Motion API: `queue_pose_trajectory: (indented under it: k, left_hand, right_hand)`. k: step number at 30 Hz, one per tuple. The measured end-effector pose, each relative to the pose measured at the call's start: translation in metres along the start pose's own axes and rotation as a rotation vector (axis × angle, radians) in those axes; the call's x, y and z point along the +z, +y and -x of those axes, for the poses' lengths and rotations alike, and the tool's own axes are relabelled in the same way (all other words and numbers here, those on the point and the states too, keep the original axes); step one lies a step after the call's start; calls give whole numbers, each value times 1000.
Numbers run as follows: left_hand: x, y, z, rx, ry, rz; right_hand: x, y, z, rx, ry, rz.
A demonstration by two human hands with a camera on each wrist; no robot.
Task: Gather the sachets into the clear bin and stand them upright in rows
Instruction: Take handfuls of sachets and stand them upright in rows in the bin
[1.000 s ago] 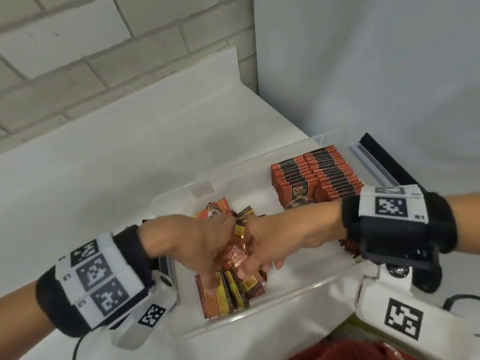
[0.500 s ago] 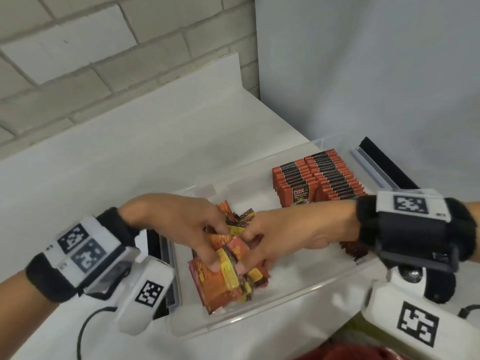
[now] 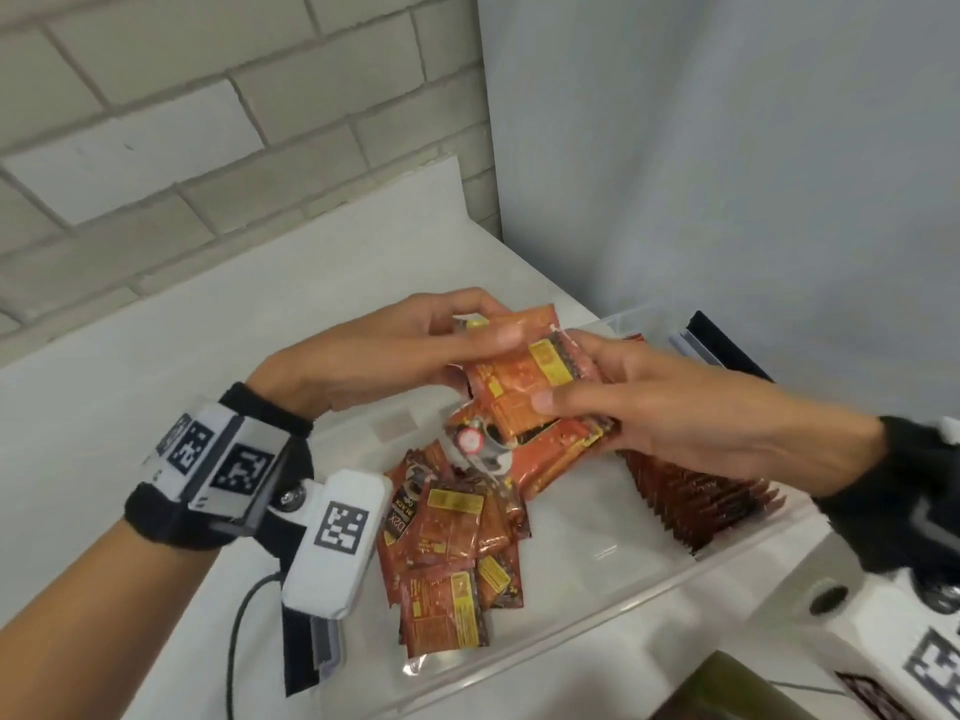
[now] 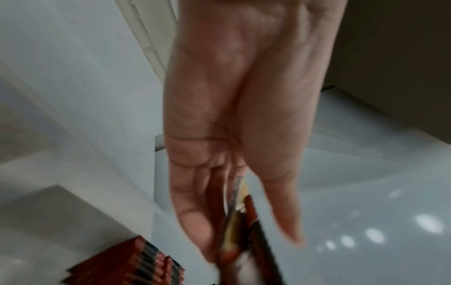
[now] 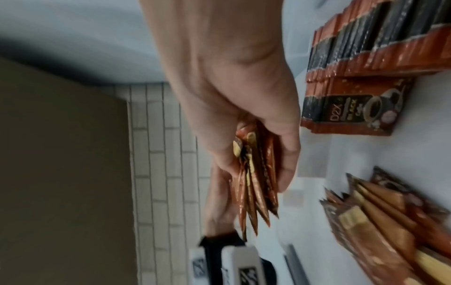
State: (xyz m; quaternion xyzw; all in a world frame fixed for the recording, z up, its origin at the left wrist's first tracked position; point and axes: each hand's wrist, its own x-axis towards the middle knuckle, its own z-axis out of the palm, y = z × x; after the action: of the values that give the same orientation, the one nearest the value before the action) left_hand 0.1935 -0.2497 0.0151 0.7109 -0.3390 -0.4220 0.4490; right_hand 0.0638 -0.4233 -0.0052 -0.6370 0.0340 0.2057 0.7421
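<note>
Both hands are up over the clear bin, sharing a fanned handful of orange coffee sachets. The right hand grips the bundle, thumb on top and fingers curled beneath; the left hand pinches its far edge, thumb against fingertips. Below the left hand, a loose heap of sachets lies flat on the bin floor. Beneath the right wrist stand the finished rows, packed upright. This looks like the squaring-up step: next the bundle wants tapping even, then lowering on edge against the standing rows without knocking them over.
</note>
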Motion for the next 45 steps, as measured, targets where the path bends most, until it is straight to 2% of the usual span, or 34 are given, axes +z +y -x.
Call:
queue_pose_trajectory:
  k: [3, 7, 10, 14, 18, 21, 24, 26, 27, 31, 34, 37, 42, 45]
  left_hand:
    - [7, 2, -11, 150, 43, 143]
    - [28, 3, -27, 283, -72, 40]
    - [53, 10, -38, 308, -61, 101]
    - [66, 13, -49, 366, 60, 413]
    - [70, 9, -55, 428, 42, 611]
    - [75, 5, -58, 377, 105, 717]
    - [77, -4, -60, 274, 226, 844]
    - [77, -9, -62, 227, 257, 811]
    - [77, -10, -63, 209, 262, 769]
    - [74, -16, -65, 135, 259, 652]
    - [73, -20, -67, 81, 258, 634]
    - [72, -21, -66, 38, 265, 584]
    - [73, -23, -64, 49, 203, 477]
    - [72, -24, -66, 59, 243, 456]
  right_hand:
    - [-16, -12, 7, -117, 160, -286]
    - [-20, -14, 9, -286, 276, -621]
    - [-16, -7, 5, -342, 263, -609]
    - [-12, -2, 2, -369, 241, -553]
    - [-12, 1, 5, -331, 239, -461]
    - [-15, 3, 6, -205, 350, -218]
    - [-19, 4, 8, -94, 596, 31]
    - [-24, 5, 10, -130, 743, 67]
    - [-27, 6, 11, -172, 767, 75]
    - [-38, 8, 13, -200, 662, 102]
    - [-45, 13, 14, -192, 597, -73]
    - [-49, 17, 16, -171, 574, -157]
    - [-51, 26, 15, -160, 571, -206]
    - [-53, 27, 16, -138, 579, -228]
